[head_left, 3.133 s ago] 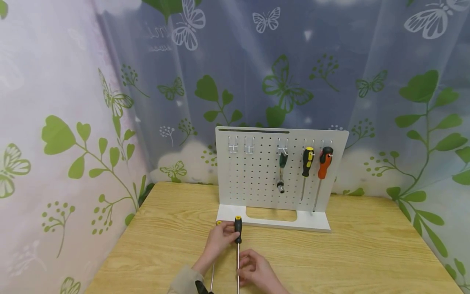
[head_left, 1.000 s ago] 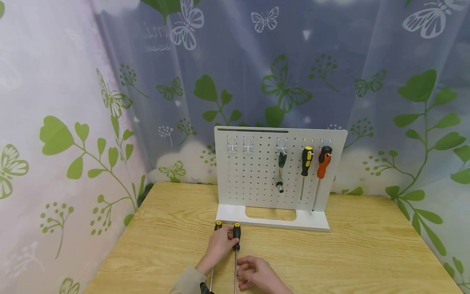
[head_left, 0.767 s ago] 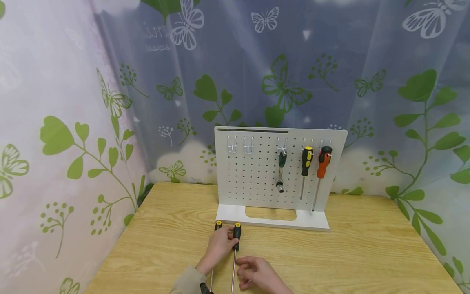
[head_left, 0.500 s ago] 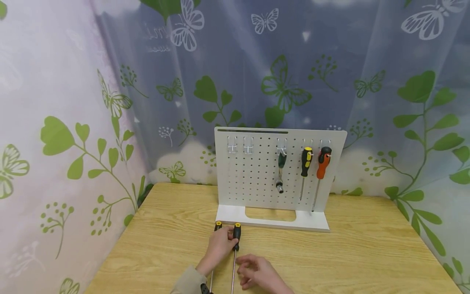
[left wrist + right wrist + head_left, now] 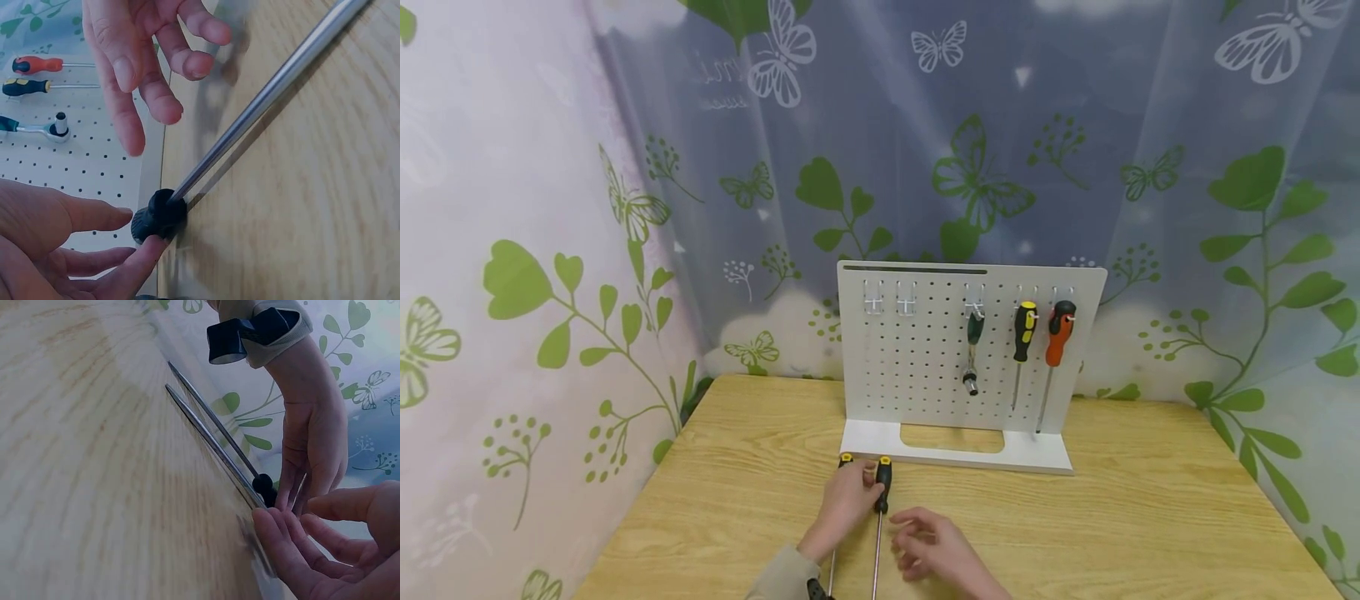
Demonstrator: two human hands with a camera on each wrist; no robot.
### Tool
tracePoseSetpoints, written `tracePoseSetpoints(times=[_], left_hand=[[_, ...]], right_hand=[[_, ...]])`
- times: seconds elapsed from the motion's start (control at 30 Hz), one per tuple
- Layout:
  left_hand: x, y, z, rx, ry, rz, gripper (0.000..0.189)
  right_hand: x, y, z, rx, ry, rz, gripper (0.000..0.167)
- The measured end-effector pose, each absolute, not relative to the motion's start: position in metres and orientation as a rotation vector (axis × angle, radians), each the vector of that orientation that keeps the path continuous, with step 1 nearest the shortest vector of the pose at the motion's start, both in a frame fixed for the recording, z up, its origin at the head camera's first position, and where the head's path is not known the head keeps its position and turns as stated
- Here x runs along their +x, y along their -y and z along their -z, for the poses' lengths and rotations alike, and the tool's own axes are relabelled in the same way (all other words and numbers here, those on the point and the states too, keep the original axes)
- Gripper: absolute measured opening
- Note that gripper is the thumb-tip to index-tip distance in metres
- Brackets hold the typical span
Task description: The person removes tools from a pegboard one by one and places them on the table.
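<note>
Two long screwdrivers with black handles and yellow ends lie side by side on the table in the head view. My left hand [image 5: 844,504] pinches the handle of the right-hand screwdriver [image 5: 883,482] between thumb and fingers; the left wrist view shows the fingertips at its black handle [image 5: 159,219]. Partly hidden under that hand is the left-hand screwdriver [image 5: 846,459]. To the right of the shafts, my right hand [image 5: 936,546] hovers with loosely bent fingers and nothing in them. Both metal shafts [image 5: 215,447] run nearly parallel in the right wrist view.
Behind the hands stands a white pegboard [image 5: 936,350] on a flat base. From it hang a green-handled ratchet [image 5: 974,329], a yellow-black screwdriver [image 5: 1025,333] and an orange-black screwdriver [image 5: 1060,337]. Two hooks [image 5: 906,302] at its left hold nothing. A patterned curtain closes off the back.
The right-hand screwdriver has come down slightly toward me, its shaft swinging left. My right hand has drawn off the shaft to the right, while my left hand keeps its grip.
</note>
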State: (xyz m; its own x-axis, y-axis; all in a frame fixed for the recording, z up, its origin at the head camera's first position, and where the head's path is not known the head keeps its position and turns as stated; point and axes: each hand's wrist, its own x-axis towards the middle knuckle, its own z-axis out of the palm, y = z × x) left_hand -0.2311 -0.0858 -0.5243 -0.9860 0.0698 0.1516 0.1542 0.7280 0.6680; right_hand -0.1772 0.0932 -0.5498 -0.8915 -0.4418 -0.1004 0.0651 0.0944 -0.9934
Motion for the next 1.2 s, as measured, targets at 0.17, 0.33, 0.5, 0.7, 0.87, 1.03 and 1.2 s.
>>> tracePoseSetpoints(times=[0.17,0.33,0.5,0.7,0.87,1.03,1.2], left_hand=[[-0.232,0.09,0.52,-0.243,2.744,1.124,0.026],[-0.235,0.093,0.511,-0.286,2.699,1.21,0.022],[-0.243,0.092,0.504,-0.33,2.65,1.192,0.019],[-0.257,0.087,0.495,-0.409,2.564,1.218,0.021],[-0.267,0.079,0.481,-0.464,2.505,1.274,0.024],[-0.274,0.069,0.467,-0.499,2.485,1.331,0.026],[-0.281,0.058,0.454,-0.556,2.473,1.395,0.029]], right_hand=[[-0.181,-0.1,0.545,-0.385,-2.03,1.886,0.034],[-0.188,-0.107,0.539,-0.395,-2.086,1.926,0.035],[-0.195,-0.115,0.532,-0.39,-2.155,1.986,0.035],[-0.207,-0.126,0.518,-0.311,-2.233,2.047,0.035],[-0.22,-0.137,0.508,-0.253,-2.295,2.144,0.031],[-0.233,-0.146,0.497,-0.2,-2.405,2.203,0.028],[-0.244,-0.155,0.49,-0.169,-2.502,2.191,0.028]])
